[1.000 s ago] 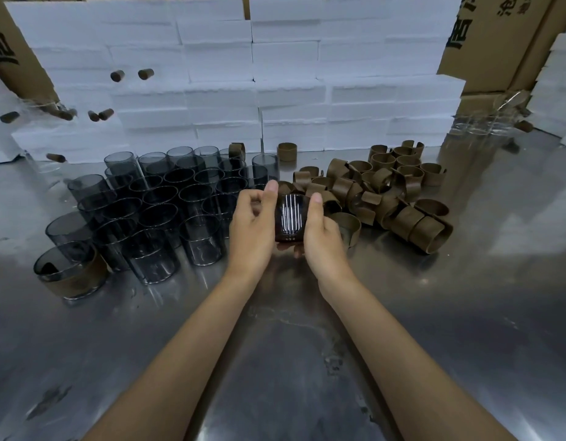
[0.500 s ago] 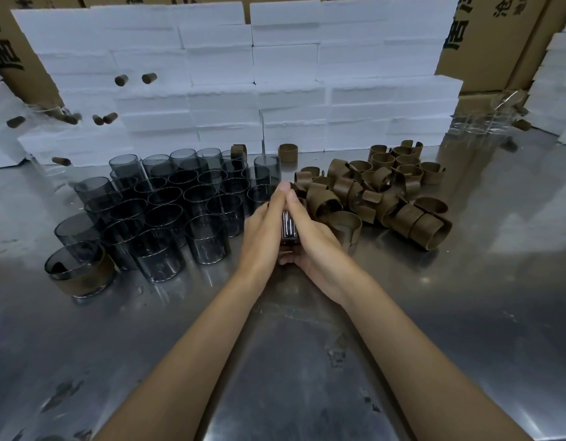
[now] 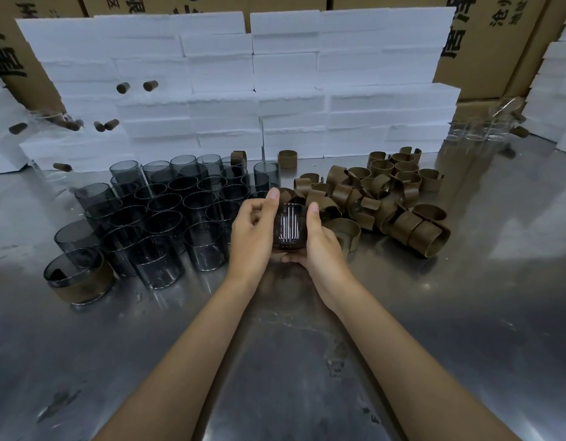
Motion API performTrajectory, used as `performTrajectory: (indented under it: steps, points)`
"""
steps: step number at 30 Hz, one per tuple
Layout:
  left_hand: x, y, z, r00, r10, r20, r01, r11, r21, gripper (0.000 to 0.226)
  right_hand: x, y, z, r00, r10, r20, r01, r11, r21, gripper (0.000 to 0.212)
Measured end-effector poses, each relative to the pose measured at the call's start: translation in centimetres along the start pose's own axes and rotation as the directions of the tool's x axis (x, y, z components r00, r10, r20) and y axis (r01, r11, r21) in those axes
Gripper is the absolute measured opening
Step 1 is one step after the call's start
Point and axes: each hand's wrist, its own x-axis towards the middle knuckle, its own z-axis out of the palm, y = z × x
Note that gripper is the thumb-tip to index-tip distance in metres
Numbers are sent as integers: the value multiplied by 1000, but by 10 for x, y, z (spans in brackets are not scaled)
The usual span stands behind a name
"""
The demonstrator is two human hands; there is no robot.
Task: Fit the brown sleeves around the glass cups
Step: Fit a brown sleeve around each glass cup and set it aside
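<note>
I count two hands: my left (image 3: 250, 237) and my right (image 3: 323, 241), with one cup (image 3: 287, 227) between them. One cup with a sleeve on (image 3: 79, 278) stands apart at the near left. The bare cups (image 3: 167, 214) number roughly thirty; those at the back overlap too much for an exact count. The loose sleeves (image 3: 386, 198) come to about thirty as well, heaped so I cannot count them exactly.
</note>
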Motion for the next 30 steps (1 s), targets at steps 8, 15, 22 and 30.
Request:
performTrajectory:
  steps: [8,15,22,30]
  points:
    - [2,4,-6,992,-107,-68,100,989,-107,36,0,-8,5,995,59,84,-66,995,76,77]
    - [-8,8,3,991,-122,46,125,989,-81,49,-1,-7,-1,977,43,207,-54,997,48,72]
    - [-10,11,3,992,-55,112,54,998,10,42,-1,-6,0,994,-97,-40,88,976,-199,76]
    - [-5,10,-9,995,-45,90,56,989,-135,28,2,-10,-5,988,-91,-122,83,995,-62,44]
